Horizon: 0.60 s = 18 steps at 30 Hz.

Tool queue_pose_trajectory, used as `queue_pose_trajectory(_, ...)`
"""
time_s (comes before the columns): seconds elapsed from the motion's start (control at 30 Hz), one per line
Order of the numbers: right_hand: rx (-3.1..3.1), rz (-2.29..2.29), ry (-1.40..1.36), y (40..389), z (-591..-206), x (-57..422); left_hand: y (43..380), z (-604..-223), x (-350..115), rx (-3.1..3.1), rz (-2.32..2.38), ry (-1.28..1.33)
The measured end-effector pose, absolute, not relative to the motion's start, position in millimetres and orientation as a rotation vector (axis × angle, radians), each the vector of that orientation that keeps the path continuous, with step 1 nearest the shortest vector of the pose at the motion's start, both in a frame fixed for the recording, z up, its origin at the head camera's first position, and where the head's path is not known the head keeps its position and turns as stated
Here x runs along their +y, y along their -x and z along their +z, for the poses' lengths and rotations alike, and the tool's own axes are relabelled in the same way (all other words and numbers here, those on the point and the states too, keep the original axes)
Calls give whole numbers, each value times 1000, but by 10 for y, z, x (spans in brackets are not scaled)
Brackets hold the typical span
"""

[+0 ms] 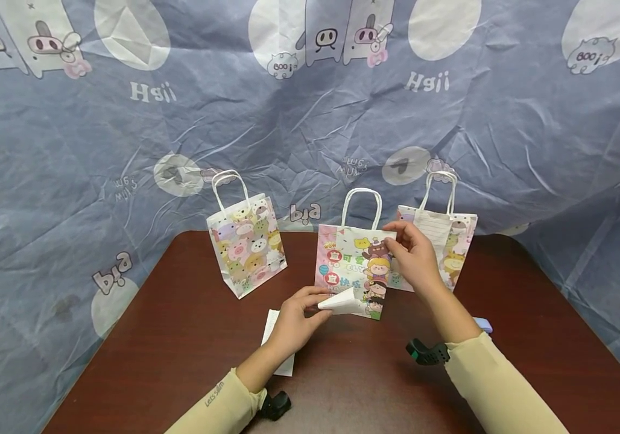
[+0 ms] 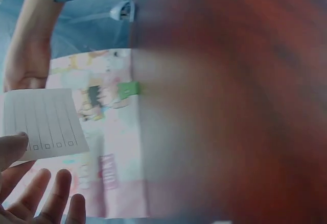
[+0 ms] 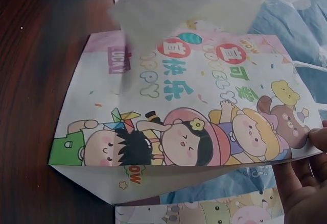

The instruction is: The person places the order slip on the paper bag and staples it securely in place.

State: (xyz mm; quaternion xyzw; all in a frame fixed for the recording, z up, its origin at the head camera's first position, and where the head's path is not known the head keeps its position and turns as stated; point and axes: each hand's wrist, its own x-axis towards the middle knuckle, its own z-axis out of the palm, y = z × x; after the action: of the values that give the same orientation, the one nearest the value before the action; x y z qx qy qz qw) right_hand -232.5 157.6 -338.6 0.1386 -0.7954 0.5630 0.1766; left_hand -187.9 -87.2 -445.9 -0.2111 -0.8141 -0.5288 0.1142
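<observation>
The left hand (image 1: 295, 320) pinches a lined paper slip (image 1: 344, 302) in front of the middle bag (image 1: 357, 253), whose side edge the right hand (image 1: 416, 252) grips; a light pinch and steady bag should avoid creases.

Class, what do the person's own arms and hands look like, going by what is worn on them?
The left hand and right hand are both ungloved. Long cream sleeves cover the forearms; the left sleeve carries small dark lettering. A black wristband shows at the left cuff. The right sleeve ends beside a black perforated strap with a green patch.
</observation>
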Motion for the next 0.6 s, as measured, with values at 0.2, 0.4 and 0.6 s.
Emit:
queue_pose_trajectory(0.2, -2265, 1584, -430, 2346, -3460, 1703, 1882, -4220, -823, -2305, -1512, 656)
queue_pose_trajectory(0.4, -2291, 1508, -531, 2457, -3612, 1825, 1922, -3947, -736, -2214, -1265, 708)
queue_pose_trajectory(0.6, -2261, 1540, -712, 2472, -3636, 1858, 1991, -3802, -585, -2196, -955, 729)
